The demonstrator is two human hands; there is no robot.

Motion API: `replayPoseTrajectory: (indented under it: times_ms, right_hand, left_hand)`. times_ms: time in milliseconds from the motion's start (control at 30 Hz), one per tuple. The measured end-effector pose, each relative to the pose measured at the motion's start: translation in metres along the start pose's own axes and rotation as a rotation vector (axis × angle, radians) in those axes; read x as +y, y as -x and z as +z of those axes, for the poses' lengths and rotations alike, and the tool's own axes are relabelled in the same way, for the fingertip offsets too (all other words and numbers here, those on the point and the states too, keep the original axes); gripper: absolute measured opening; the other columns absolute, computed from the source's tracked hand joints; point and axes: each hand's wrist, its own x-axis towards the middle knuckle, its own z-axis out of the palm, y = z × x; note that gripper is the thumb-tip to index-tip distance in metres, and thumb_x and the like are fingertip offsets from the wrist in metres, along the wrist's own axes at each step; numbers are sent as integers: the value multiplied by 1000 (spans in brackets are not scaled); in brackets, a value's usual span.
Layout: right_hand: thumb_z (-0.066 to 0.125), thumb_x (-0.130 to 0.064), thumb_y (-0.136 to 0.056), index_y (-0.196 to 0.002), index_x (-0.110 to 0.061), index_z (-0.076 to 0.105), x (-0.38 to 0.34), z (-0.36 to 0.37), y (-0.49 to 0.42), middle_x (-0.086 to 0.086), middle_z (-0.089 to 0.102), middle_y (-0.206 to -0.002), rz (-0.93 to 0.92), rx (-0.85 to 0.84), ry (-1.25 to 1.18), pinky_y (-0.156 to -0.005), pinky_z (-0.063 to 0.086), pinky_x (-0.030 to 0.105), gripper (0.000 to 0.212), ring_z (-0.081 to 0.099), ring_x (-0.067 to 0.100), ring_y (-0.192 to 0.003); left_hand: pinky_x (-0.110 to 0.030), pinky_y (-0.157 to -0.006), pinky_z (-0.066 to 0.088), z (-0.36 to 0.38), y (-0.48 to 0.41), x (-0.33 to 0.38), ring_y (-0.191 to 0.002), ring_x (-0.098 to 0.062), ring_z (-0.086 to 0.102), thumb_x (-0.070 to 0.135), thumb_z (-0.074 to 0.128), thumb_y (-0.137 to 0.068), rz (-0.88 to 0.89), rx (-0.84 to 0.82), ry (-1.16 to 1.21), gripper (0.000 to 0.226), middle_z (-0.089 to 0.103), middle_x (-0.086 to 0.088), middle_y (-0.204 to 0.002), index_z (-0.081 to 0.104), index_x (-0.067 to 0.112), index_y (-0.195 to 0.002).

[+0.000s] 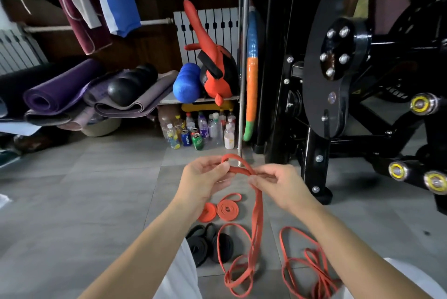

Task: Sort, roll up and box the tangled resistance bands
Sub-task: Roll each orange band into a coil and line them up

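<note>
Rolling-up appears to be just starting on an orange band [240, 170]. Its doubled-over end is pinched between the left grip [205, 178] and the right grip [278, 183], each closed on the strip with thumb and fingertips. The person holds the band up off the tiled floor [96, 202], probably so the free length hangs straight beneath the right grip and feeds in without twisting. Its tail lies in loose loops on the floor, nearer the person.

Just below the left grip sit two finished orange coils [227, 209]. Nearer the person again are the black coils [197, 248], seemingly kept apart by colour. A second loose orange band [300, 232] lies below and to the right of the right grip, not yet rolled. No box is in sight. Beyond the grips stand bottles and cans [200, 129] and a black gym machine [321, 80].
</note>
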Motion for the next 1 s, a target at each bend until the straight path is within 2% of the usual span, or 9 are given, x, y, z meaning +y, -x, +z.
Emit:
replayPoseTrajectory:
  times_ms: [100, 200, 333, 467, 533, 633, 800, 900, 1000]
  right_hand:
    - [68, -13, -85, -99, -12, 72, 5, -1, -2, -1, 71, -80, 0, -107, 287, -74, 52, 25, 15, 65, 10, -72]
    - [64, -25, -85, -96, -22, 72, 7, 5, -2, -8, 65, -72, -1, -212, 571, -72, 49, 30, 14, 60, 9, -69]
    - [62, -30, -83, -86, -33, 67, 8, 9, -2, -15, 50, -62, -74, -305, 736, -70, 47, 31, 7, 53, 10, -69]
    - [65, -23, -83, -92, -26, 70, 8, 3, 1, -10, 67, -76, -96, -248, 550, -76, 52, 39, 11, 62, 10, -75]
    - [67, -18, -83, -90, -26, 72, 8, 0, 2, -14, 66, -70, -92, -223, 437, -73, 53, 34, 12, 59, 0, -66]
    - [69, -14, -83, -91, -21, 73, 8, -5, 2, -14, 65, -69, -83, -239, 383, -67, 48, 23, 11, 55, -5, -60]
    - [69, -12, -83, -91, -13, 73, 7, -8, 3, -15, 61, -64, -37, -238, 333, -64, 42, 15, 8, 52, -7, -57]
    - [68, -7, -84, -88, -18, 70, 8, -8, 6, -10, 67, -72, 15, -196, 159, -70, 50, 18, 12, 61, -1, -65]
    - [67, -8, -85, -88, -21, 69, 12, -1, 14, -3, 71, -80, 75, -119, -3, -81, 54, 26, 14, 67, 12, -78]
  left_hand:
    - [-26, -80, 54, -15, 0, -7, -89, -5, 64, 19, 71, -82, 285, 52, -722, 26, 65, 8, -104, 62, 22, -106]
    - [-22, -91, 38, -22, 1, -9, -111, -8, 49, 33, 69, -81, 599, -105, -1225, 38, 56, 9, -118, 60, 25, -118]
    - [-34, -82, 46, -15, 1, -16, -104, -23, 54, 38, 60, -84, 481, -345, -1619, 29, 59, -1, -108, 59, 21, -107]
    - [-27, -71, 43, -14, 3, -25, -87, -18, 59, 38, 68, -78, 379, -353, -1440, 25, 65, 4, -90, 61, 22, -95]
    - [-14, -58, 36, -12, 5, -27, -68, -1, 54, 38, 73, -73, 340, -319, -1267, 16, 60, 13, -70, 60, 34, -80]
    - [-8, -52, 35, -6, 7, -30, -54, 7, 48, 35, 74, -73, 315, -278, -1155, 30, 50, 14, -52, 49, 42, -59]
    - [-12, -54, 42, -9, 3, -30, -58, -2, 55, 28, 75, -73, 204, -229, -950, 21, 61, 14, -64, 59, 36, -63]
    - [-20, -63, 55, -11, 3, -26, -65, -7, 68, 16, 76, -77, 43, -275, -586, 13, 69, 10, -68, 65, 22, -74]
    - [-18, -62, 55, -9, 8, -26, -72, -15, 72, 3, 70, -79, -73, -294, -192, 7, 73, -4, -74, 66, 6, -84]
